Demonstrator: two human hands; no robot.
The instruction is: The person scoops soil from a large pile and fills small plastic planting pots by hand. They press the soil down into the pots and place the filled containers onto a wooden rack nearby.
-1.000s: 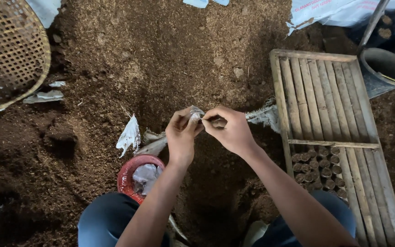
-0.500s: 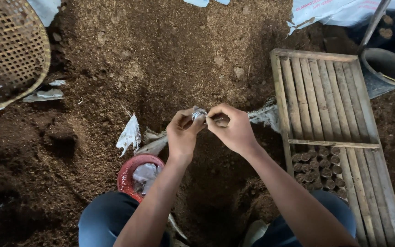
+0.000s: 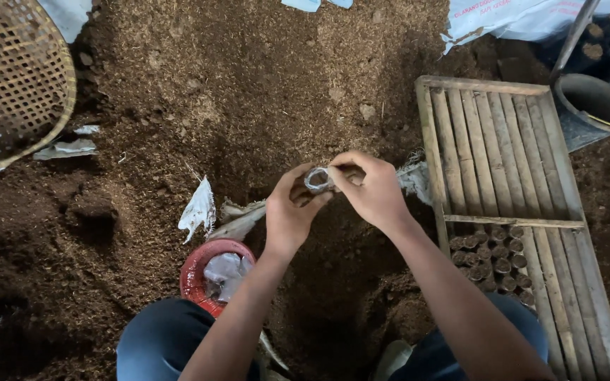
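Head view, two hands, left hand [image 3: 289,212], right hand [image 3: 373,190], one plastic bag [image 3: 317,179]

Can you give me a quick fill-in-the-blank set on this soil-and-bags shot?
1. Both hands, left hand and right hand, hold a small clear ____ open at its mouth.
2. The slatted wooden tray lies on the person's ____ side.
3. The red bowl sits beside the person's left ____.
4. The woven basket is at the picture's upper ____ corner.

Missing words: bag; right; knee; left
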